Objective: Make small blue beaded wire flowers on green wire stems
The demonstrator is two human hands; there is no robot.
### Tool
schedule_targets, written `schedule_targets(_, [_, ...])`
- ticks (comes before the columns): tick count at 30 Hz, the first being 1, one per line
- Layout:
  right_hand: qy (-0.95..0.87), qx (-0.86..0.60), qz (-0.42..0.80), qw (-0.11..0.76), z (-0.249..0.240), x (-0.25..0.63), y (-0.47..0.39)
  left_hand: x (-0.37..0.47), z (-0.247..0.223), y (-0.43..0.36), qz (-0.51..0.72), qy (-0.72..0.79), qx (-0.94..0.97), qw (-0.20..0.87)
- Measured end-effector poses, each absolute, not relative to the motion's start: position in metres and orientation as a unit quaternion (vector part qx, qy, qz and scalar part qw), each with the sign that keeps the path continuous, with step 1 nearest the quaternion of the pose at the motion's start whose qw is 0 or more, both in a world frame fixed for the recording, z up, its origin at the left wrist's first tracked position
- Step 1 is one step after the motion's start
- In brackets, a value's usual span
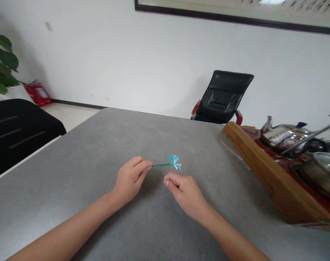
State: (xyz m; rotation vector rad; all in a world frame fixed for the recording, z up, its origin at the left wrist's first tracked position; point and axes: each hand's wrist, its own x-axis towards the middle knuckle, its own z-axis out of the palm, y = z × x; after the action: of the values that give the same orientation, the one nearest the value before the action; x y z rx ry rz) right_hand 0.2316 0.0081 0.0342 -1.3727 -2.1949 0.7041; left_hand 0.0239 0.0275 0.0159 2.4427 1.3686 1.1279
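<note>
A small blue beaded flower [175, 162] points to the right above the grey table, on a thin green stem [161, 165]. My left hand [132, 175] pinches the free end of that stem between thumb and fingers, so the stem lies almost level. Just below the flower and apart from it is my right hand [184, 190], its thumb pressed to the curled fingers. Whatever those fingertips may hold is hidden or too small to make out.
The grey table [99, 145] spreads under both hands. At the right stands a wooden tea tray [252, 177] with a steel kettle [283, 136] and a glass-lidded pot [321, 174]. Beyond are a black office chair [225, 96], another black chair [20, 134] and red fire extinguishers [38, 94].
</note>
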Motion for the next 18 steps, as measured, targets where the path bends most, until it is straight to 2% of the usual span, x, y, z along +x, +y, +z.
schedule_targets(7, [-0.713,-0.478,0.405,0.316,0.016,0.243,0.028,0.025,0.019,0.029,0.377,0.361,0.847,0.102])
schedule_targets(12, [-0.648,-0.457,0.510,0.333,0.012,0.249,0.038,0.025,0.019,0.027,0.336,0.324,0.880,0.087])
schedule_targets(18, [-0.593,-0.464,0.547,0.366,0.015,0.252,0.041,0.026,0.020,0.025,0.280,0.304,0.909,0.053])
